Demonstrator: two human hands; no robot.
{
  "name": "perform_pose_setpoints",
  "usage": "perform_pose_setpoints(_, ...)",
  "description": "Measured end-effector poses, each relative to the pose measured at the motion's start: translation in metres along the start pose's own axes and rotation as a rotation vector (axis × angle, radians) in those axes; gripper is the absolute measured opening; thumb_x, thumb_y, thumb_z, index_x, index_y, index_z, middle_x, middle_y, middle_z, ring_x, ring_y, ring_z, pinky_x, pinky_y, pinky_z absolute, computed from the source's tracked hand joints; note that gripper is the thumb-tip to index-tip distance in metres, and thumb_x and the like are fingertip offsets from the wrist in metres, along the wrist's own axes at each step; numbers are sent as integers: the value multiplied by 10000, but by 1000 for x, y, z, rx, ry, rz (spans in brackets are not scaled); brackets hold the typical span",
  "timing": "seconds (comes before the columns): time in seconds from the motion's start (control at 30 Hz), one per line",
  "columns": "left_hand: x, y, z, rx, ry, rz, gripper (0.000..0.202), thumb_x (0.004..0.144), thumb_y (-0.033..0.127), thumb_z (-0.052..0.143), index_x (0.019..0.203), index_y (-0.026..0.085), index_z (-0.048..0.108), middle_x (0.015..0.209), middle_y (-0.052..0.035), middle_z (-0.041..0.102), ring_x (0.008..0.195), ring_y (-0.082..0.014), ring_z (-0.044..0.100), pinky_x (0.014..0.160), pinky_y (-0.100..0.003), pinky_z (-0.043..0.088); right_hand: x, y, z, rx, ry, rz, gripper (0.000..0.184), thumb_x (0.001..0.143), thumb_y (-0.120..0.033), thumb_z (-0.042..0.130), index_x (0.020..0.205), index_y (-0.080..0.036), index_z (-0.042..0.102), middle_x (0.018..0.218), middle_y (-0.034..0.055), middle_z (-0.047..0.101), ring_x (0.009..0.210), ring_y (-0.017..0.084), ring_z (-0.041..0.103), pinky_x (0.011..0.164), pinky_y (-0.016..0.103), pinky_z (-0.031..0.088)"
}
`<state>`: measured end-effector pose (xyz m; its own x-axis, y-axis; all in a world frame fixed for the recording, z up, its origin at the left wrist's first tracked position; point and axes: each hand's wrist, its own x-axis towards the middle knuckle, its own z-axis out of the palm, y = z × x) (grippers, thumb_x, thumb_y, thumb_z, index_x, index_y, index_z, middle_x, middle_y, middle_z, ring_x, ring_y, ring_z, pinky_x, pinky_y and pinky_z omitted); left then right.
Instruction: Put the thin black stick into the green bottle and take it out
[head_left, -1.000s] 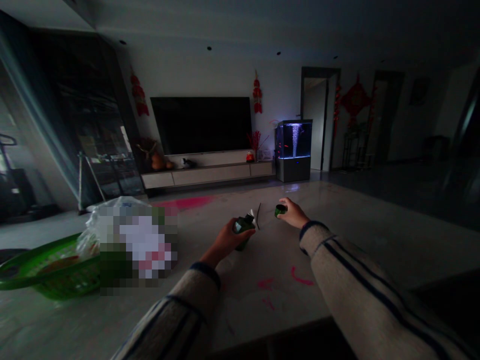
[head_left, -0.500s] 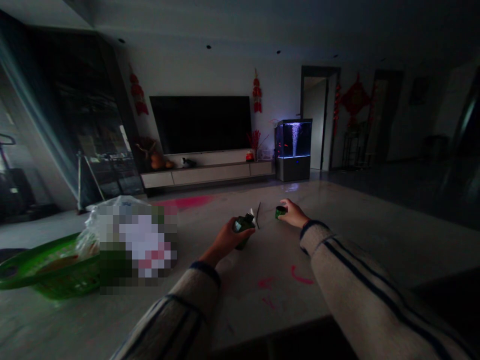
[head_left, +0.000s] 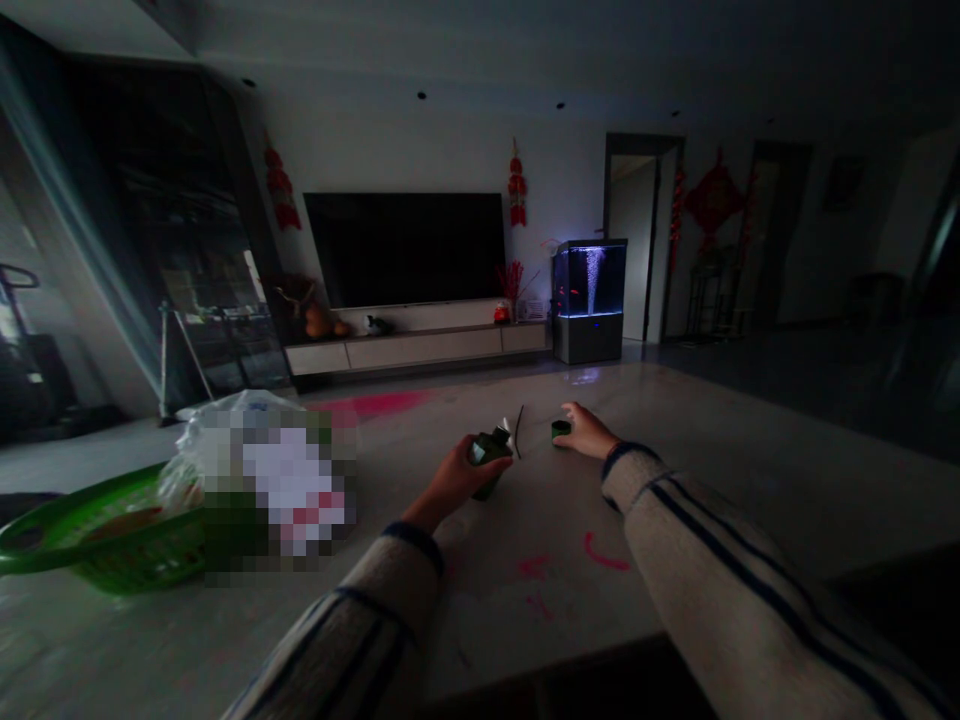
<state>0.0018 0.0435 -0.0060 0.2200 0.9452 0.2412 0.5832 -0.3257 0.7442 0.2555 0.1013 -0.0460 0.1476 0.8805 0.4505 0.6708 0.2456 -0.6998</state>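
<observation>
My left hand (head_left: 454, 472) is closed around a small dark green bottle (head_left: 491, 462), which is tilted, with its neck toward the upper right. Its neck has no cap on. Just past the neck there is a small white piece (head_left: 505, 425), too dim to make out. My right hand (head_left: 590, 432) is beside a green bottle cap (head_left: 560, 433) at the tabletop, thumb and fingers apart around it. A thin dark stick-like strip (head_left: 519, 432) lies on the table between the hands.
On the left of the pale table (head_left: 720, 480) stands a green plastic basket (head_left: 142, 555) with a clear plastic bag (head_left: 187, 455) and a blurred-out item. Pink-red smears (head_left: 604, 553) mark the tabletop. Beyond are a television (head_left: 405, 250) and a lit fish tank (head_left: 589, 282).
The green cap has come down slightly, and my right fingers have spread from it. My left hand still holds the bottle in nearly the same place.
</observation>
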Motion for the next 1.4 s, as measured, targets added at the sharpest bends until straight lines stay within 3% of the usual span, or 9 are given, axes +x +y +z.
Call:
perform_pose_setpoints(0.13, 0, 0, 1, 19, 17, 10, 711, 531, 607, 625, 1056, 139, 518, 784, -41, 574, 670, -160, 557, 550, -242, 440, -4, -27, -3, 69, 78, -126, 409, 571, -228, 652, 964, -166, 559, 933, 59, 607, 876, 163, 571, 818, 320, 428)
perform_pose_setpoints(0.2, -1, 0, 1, 11, 10, 13, 714, 535, 606, 622, 1060, 134, 511, 776, -41, 576, 662, -159, 556, 543, -241, 437, -8, -44, -4, 183, 20, -129, 220, 644, -246, 586, 850, -170, 593, 765, 25, 623, 716, 137, 586, 710, 290, 457)
perform_pose_setpoints(0.27, -1, 1, 1, -8, 8, 15, 704, 535, 596, 627, 1051, 133, 509, 771, -39, 578, 658, -157, 556, 543, -239, 435, -14, -60, -4, 336, -67, -95, 151, 675, -283, 558, 750, -158, 595, 683, 21, 619, 631, 125, 579, 607, 253, 451)
perform_pose_setpoints(0.4, -2, 3, 1, -37, 8, 10, 651, 529, 567, 646, 1007, 143, 523, 741, -23, 577, 656, -152, 553, 549, -236, 430, -26, -83, -4, 492, -261, 6, 211, 684, -333, 570, 793, -157, 611, 698, 20, 638, 531, 93, 528, 476, 201, 390)
perform_pose_setpoints(0.63, 1, -3, 3, -70, 18, 63, 607, 538, 549, 643, 974, 141, 540, 717, -12, 584, 633, -141, 550, 553, -234, 432, -39, -91, 1, 598, -498, 91, 279, 652, -298, 634, 904, -179, 613, 835, 24, 661, 740, 126, 604, 595, 211, 441)
perform_pose_setpoints(0.87, 6, -12, 3, -73, 107, 59, 597, 577, 593, 596, 970, 146, 559, 782, -45, 620, 686, -161, 580, 572, -235, 441, -39, -88, 5, 586, -512, 86, 275, 637, -219, 630, 908, -185, 605, 868, 24, 657, 778, 134, 606, 632, 231, 451)
perform_pose_setpoints(1.07, 7, -5, -3, -183, 207, 42, 611, 592, 573, 605, 1030, 153, 532, 824, -58, 624, 735, -170, 591, 607, -246, 453, -41, -87, 10, 541, -544, 43, 296, 637, -229, 642, 921, -183, 574, 842, 23, 641, 808, 141, 601, 694, 263, 455)
perform_pose_setpoints(1.3, 1, 12, -7, -211, 450, 62, 617, 581, 547, 621, 1054, 160, 538, 773, -20, 578, 671, -133, 534, 588, -221, 424, -47, -86, 30, 413, -508, -10, 533, 484, -279, 770, 959, -176, 553, 867, 33, 590, 836, 160, 578, 777, 315, 453)
perform_pose_setpoints(1.4, 0, 14, -6, -247, 466, 66, 573, 593, 560, 602, 996, 155, 566, 685, 7, 530, 594, -110, 483, 541, -211, 399, -47, -82, 36, 351, -477, -46, 588, 481, -295, 777, 1008, -189, 539, 924, 44, 582, 891, 166, 562, 801, 318, 442)
